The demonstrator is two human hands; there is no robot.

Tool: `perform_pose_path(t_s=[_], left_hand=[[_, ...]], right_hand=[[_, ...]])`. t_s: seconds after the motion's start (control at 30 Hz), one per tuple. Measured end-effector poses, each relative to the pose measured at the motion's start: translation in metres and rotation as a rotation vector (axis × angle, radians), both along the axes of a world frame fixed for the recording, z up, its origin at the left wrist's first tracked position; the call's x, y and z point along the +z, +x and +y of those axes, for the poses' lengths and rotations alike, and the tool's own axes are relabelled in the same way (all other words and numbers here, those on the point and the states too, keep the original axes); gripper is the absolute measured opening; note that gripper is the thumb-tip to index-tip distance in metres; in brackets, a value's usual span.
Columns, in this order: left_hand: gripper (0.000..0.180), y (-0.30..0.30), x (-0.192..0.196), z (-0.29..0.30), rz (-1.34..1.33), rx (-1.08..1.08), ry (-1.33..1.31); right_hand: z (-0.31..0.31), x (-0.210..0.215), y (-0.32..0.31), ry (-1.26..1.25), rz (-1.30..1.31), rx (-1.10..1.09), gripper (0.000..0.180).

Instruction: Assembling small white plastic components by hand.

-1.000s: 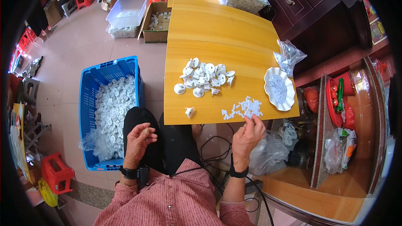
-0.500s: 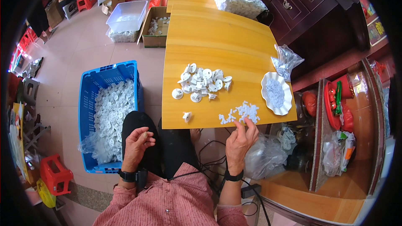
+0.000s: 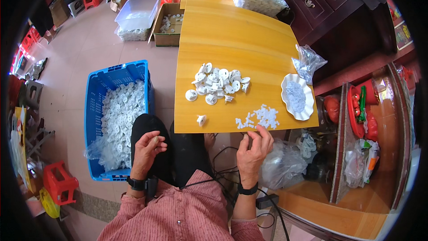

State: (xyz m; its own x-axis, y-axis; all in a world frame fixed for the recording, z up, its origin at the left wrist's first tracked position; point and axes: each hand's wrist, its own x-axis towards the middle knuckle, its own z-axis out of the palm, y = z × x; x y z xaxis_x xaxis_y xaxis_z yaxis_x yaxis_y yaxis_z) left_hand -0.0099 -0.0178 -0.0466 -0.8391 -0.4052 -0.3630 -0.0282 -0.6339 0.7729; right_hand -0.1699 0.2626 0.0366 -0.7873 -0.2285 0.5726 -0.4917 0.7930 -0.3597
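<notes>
My left hand (image 3: 148, 152) hangs over my lap, left of the table's near edge. Its fingers are curled in against the thumb, and whatever they may pinch is too small to make out. At the near edge of the wooden table (image 3: 223, 27), my right hand (image 3: 255, 152) is raised with thumb and fingers apart and bent. Its fingertips are just short of a spread of tiny white plastic pieces (image 3: 266, 117). Farther in lies a heap of round white plastic parts (image 3: 218, 82), each with a raised clip-like body. One single white part (image 3: 201, 120) sits apart near the front edge.
Left of my legs stands a blue crate (image 3: 94, 107) full of white parts. A scalloped white dish (image 3: 287, 82) with small pieces and a clear bag (image 3: 307, 62) are on the table's right. A filled clear tub (image 3: 256, 0) stands at the far end. Cables (image 3: 223, 169) hang below.
My right hand has drawn back slightly from the tiny pieces. At the table's far end, another person's hand has left the view. The view has shifted slightly; my left hand stays curled.
</notes>
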Motion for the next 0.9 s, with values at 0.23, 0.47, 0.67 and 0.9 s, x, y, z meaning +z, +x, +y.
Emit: perform_pose_path(t_s=[0.23,0.47,0.67,0.9], left_hand=[[0.027,0.001,-0.005,-0.002,0.027,-0.010,0.019],[0.026,0.002,-0.002,-0.002,0.007,0.003,0.029],[0.026,0.001,-0.003,-0.002,0.002,0.000,0.026],[0.025,0.001,-0.005,-0.002,0.018,0.001,0.043]], right_hand=[[-0.010,0.003,0.001,0.149,0.027,0.004,0.030],[-0.008,-0.004,-0.001,0.055,0.019,-0.001,0.029],[-0.013,0.001,0.003,0.068,0.016,0.022,0.027],[-0.015,0.000,0.004,0.142,0.047,0.056,0.022]])
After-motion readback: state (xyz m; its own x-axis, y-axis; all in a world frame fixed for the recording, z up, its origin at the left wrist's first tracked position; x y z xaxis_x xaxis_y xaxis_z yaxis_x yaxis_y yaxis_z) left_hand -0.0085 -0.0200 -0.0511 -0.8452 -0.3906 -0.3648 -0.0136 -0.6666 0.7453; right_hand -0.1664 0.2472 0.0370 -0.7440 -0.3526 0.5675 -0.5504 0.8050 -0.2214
